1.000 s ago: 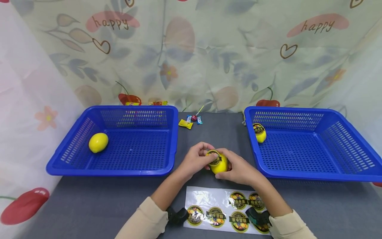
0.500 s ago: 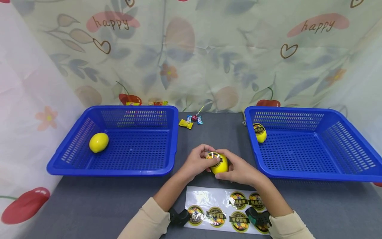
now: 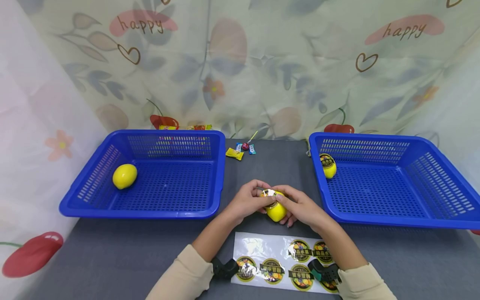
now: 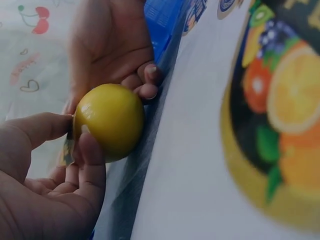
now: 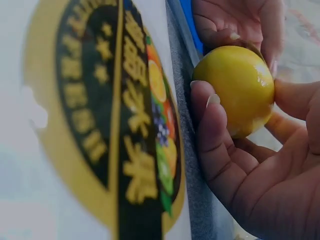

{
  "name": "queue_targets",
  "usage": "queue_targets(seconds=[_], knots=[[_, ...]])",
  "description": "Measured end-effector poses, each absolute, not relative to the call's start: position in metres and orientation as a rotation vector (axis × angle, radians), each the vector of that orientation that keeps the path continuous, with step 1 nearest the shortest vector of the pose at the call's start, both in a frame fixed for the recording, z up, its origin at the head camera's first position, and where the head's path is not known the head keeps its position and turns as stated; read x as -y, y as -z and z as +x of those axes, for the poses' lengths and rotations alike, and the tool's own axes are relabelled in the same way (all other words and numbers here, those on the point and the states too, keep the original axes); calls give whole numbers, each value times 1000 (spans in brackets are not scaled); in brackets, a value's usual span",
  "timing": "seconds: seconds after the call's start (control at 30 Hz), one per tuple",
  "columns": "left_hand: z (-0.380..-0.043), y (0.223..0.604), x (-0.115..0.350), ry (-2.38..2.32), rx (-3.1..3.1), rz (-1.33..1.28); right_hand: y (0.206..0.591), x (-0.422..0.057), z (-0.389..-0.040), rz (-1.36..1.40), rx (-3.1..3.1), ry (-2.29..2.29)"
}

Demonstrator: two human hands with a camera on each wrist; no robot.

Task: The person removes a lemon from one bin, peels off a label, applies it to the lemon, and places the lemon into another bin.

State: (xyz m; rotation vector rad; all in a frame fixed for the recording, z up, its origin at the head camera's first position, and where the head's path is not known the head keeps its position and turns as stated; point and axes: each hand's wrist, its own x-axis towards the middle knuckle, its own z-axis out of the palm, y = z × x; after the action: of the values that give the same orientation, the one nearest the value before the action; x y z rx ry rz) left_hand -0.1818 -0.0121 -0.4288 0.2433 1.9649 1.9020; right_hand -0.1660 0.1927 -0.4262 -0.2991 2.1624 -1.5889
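Between both hands, in the head view, is a yellow lemon [image 3: 276,213] with a round black-and-gold sticker [image 3: 268,193] on its upper side. My left hand [image 3: 245,204] holds the lemon from the left, its thumb on the sticker. From the other side my right hand [image 3: 304,210] holds it, with the thumb at the sticker's right edge and fingers below. The right wrist view shows right-hand fingertips [image 5: 212,100] against the bare yellow skin. In the left wrist view the sticker's edge [image 4: 68,145] appears between left thumb and fingers.
A white sticker sheet [image 3: 262,246] lies in front, under the wrists. The left blue basket [image 3: 142,214] holds a plain lemon [image 3: 125,176]; the right blue basket [image 3: 405,221] holds a stickered lemon [image 3: 328,166]. Wrapped candies [image 3: 235,153] and a lollipop [image 3: 245,146] lie at the back.
My right thumb has moved from the lemon's near side up to the sticker, and the right fingers now show below. The left thumb stays on the sticker. The head view has shifted slightly.
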Motion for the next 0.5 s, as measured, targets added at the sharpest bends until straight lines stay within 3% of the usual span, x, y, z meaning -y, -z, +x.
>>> queue_targets(seconds=[0.5], knots=[[-188, 428, 23, -1917, -1841, 200, 426, -193, -167, -245, -2128, 1638]])
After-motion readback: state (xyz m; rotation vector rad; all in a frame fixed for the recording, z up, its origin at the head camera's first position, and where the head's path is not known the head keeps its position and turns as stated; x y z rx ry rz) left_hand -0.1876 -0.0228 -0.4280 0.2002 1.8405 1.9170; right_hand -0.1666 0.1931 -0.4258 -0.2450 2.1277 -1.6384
